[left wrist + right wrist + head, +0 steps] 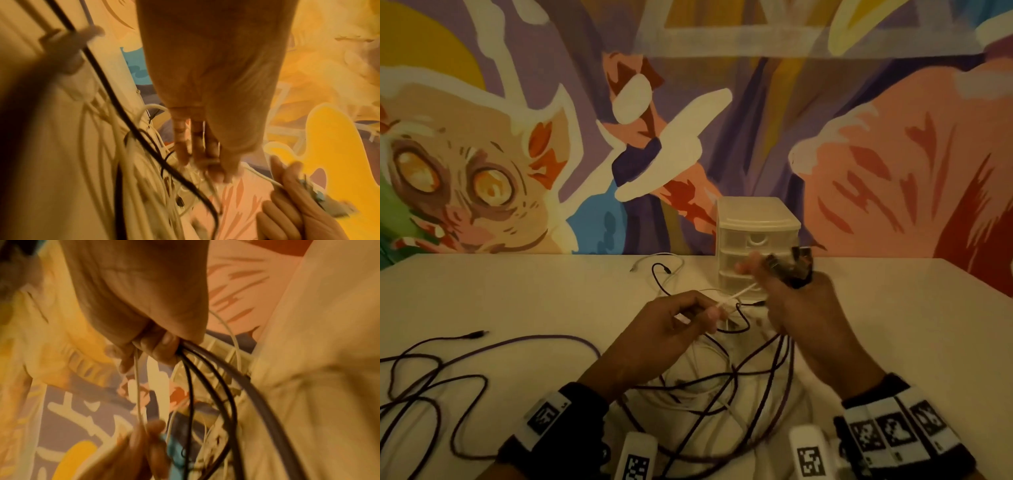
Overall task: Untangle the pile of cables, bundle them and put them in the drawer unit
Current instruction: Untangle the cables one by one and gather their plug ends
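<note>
The work is in the untangling step: no cable is bundled yet and the drawer unit (756, 246), which stands near the far edge of the tabletop (893, 325), shows its three drawers closed. The left hand (667, 329) pinches a thin white cable (736, 294) between thumb and fingertips and holds it stretched toward the right hand (801, 308). The right hand has its fingers curled around several loops of dark cable (207, 382), which hang down from its fist, and the white cable passes also by its fingertips. The rest of the pile (709, 394), white and dark cables mixed, lies on the tabletop below both hands, near the front edge, and one long dark cable (431, 387) spreads toward the left edge. I think the next move needs a slow pull of the white cable out from the dark loops, while the right hand holds these firmly, so that no new knot tightens.
</note>
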### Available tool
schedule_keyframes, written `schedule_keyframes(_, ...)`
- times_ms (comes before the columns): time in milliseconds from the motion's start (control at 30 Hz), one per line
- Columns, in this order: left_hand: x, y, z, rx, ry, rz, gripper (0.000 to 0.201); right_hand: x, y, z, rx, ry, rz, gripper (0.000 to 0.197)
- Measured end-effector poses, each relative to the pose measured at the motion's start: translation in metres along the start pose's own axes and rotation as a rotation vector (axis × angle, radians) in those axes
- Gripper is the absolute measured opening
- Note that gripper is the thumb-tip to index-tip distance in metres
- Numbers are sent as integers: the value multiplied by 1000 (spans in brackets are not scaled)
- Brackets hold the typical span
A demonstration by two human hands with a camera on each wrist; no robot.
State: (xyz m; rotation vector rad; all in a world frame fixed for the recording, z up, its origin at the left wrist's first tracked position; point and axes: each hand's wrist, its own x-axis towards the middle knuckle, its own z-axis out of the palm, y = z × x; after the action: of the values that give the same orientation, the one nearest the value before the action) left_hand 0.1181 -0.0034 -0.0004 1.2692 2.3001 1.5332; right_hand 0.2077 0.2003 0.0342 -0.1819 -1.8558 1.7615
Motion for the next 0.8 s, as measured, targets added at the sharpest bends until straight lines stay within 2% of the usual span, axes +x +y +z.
schedule_keyframes(67, -2, -1, 1, 51, -120, -23, 16, 7, -5, -14, 107, 93, -61, 44)
schedule_keyframes(100, -3, -1, 2, 64, -139, -23, 15, 9, -5, -19, 157, 100, -82, 45)
schedule_keyframes(200, -1, -2, 0, -37, -24, -26, 13, 6, -4, -14, 181, 73, -7, 54)
schedule_keyframes(267, 0, -2, -2, -79, 46, -38, 13, -1, 1, 0, 87, -34, 101, 54)
schedule_keyframes(300, 0, -3, -2, -78, 58, -35, 13, -5, 3, 6, 13, -92, 129, 46)
schedule_keyframes(400, -1, 0, 0, -75, 74, -21, 14, -7, 7, 12, -111, -153, 99, 24)
schedule_keyframes(567, 0, 3, 2, -92, 100, -31, 15, -10, 2, 11, -171, -138, 41, 25)
schedule_keyframes(667, -1, 4, 1, -11, -45, -61, 20, -1, -4, 2, 70, 62, -20, 38)
schedule_keyframes(733, -3, 4, 2, 73, -160, -74, 22, 6, -11, -12, 340, 179, -77, 30)
schedule_keyframes(800, -5, 5, 2, 100, -202, -63, 20, 10, -12, -20, 476, 204, -64, 26)
